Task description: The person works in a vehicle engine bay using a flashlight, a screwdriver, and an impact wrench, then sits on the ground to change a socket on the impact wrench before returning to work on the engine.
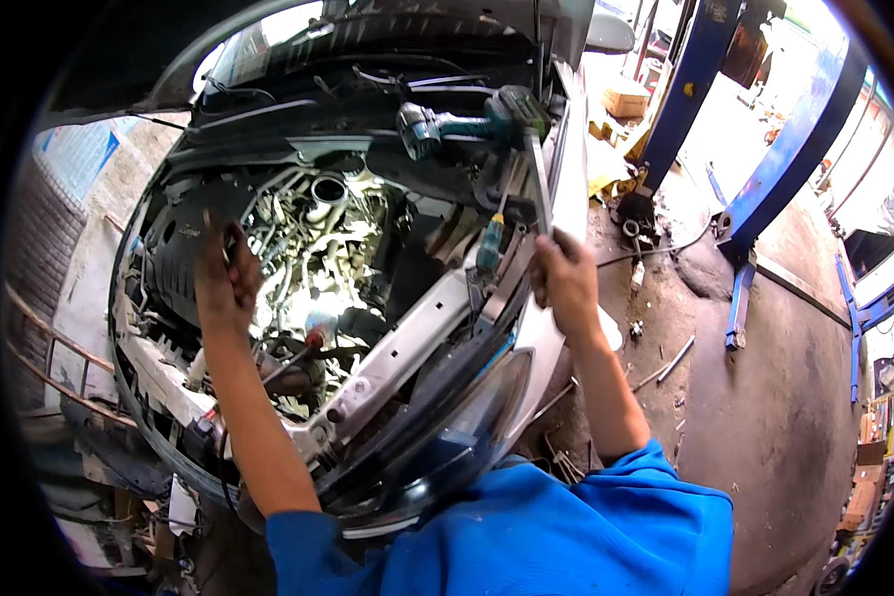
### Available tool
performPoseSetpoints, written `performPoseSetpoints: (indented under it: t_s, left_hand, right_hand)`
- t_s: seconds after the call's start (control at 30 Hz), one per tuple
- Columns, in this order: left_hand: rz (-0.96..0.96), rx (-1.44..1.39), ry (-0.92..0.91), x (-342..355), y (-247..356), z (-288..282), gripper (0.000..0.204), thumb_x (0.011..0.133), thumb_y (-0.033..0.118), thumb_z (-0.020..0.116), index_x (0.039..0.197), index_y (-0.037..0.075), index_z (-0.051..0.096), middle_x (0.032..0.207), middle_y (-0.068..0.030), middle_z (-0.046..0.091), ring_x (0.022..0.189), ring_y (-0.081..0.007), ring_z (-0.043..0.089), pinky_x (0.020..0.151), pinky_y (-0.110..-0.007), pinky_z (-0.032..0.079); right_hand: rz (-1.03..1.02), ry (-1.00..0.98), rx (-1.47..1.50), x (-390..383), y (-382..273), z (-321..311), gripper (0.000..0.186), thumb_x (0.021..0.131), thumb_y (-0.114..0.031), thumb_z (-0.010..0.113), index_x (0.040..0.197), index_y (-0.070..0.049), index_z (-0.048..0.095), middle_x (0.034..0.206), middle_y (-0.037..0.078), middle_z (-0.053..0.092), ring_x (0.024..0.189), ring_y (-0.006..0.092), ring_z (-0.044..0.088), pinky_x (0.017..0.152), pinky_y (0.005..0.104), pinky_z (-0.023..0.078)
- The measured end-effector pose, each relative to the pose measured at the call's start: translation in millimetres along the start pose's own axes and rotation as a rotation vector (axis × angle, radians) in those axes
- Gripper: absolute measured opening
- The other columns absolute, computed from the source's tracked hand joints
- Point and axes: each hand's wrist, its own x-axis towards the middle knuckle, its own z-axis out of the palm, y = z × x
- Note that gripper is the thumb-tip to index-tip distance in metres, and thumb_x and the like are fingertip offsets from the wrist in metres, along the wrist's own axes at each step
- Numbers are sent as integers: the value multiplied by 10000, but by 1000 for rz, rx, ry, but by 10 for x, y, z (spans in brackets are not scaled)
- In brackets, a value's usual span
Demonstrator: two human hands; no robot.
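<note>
My left hand (226, 278) is raised over the left part of the engine bay, near the black engine cover (177, 263). Its fingers are apart and partly bent, and I see nothing held in them. At the car's fender my right hand (568, 276) is closed round the lower end of a long silver metal bar (540, 184); the bar's exact kind is unclear. Its upper end reaches a green-and-black cordless impact wrench (467, 126) lying at the rear edge of the bay. A screwdriver with a teal handle (490, 241) rests beside the bar. Bright light falls on the exposed engine (318, 233).
The raised hood (109, 60) hangs over the upper left. A white front crossmember (407, 343) and a headlight (467, 427) lie between me and the engine. Blue lift posts (690, 94) stand at the right, with a cable (656, 250) and metal rods (677, 358) on the floor.
</note>
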Motion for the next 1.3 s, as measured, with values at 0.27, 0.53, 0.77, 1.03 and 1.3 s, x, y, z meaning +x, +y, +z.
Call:
performPoseSetpoints:
  t_s: [0.27,0.53,0.77,1.03,1.3]
  left_hand:
    - [19,-110,-33,-707,-55,-128,429,1004,479,409,880,91,544,469,43,244,341,-48,185,284,-207,142]
    - [-10,-59,43,-932,-77,-270,487,982,552,397,839,103,518,464,36,276,331,-60,199,295,-226,155]
    - [-52,-75,-29,-938,-198,-295,413,998,492,418,923,102,532,504,39,299,351,-42,235,296,-199,182]
    - [-136,-314,-25,-1064,-374,-342,265,974,294,491,1064,50,543,683,-15,440,507,-96,404,353,-208,305]
    - [-158,-344,70,-1083,-572,-335,257,949,308,548,958,53,517,724,-26,476,572,-114,457,433,-226,358]
  right_hand:
    - [-4,233,-606,1905,294,-281,340,817,-176,561,966,123,623,893,281,657,799,355,663,689,418,522]
    - [22,343,-923,2132,202,121,329,823,-218,564,1012,28,673,1083,262,653,1074,402,614,899,456,485]
    - [31,373,-1179,2301,398,261,465,838,-222,595,1196,70,547,1241,241,518,1138,376,553,930,438,482]
    - [-105,203,-1381,2233,238,81,325,854,-196,544,1091,-6,658,1156,229,591,1091,377,577,870,463,510]
    - [-1113,-256,-1502,2508,43,861,580,771,-33,569,1340,-58,461,1236,201,556,1150,360,542,977,446,437]
